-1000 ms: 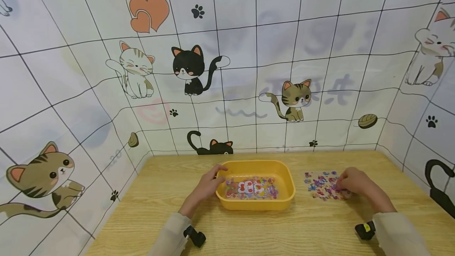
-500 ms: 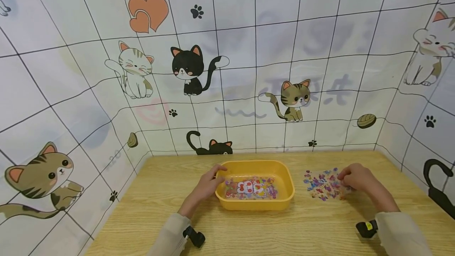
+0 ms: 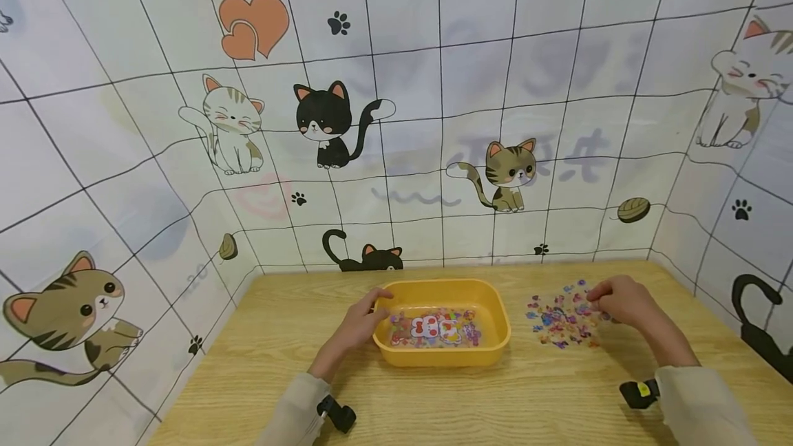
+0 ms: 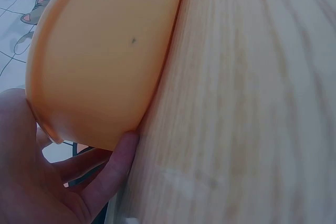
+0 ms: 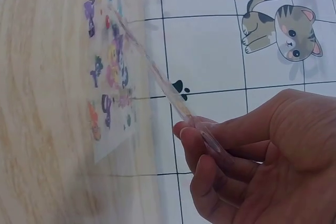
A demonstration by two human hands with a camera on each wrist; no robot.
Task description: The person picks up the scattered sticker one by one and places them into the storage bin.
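A yellow plastic basin [image 3: 440,358] stands on the table, with a clear sheet of colourful cartoon stickers [image 3: 440,327] lying inside it. My left hand [image 3: 361,319] grips the basin's left end, its fingers against the outer wall in the left wrist view. To the right of the basin, my right hand [image 3: 626,300] pinches the edge of a thin clear sticker sheet [image 5: 157,72], which is seen nearly edge-on and tilted in the right wrist view. Under it, another clear sticker sheet [image 5: 111,108] lies on the table.
The wood-grain table [image 3: 279,336] meets a white cloth wall [image 3: 415,150] printed with cats and grid lines at its back. Similar cloth stands on both sides. A small black camera [image 3: 640,394] sits on the right wrist.
My right hand has risen slightly and moved a little back, lifting the edge of the sticker sheet. My left hand stays at the basin. The head view has shifted slightly.
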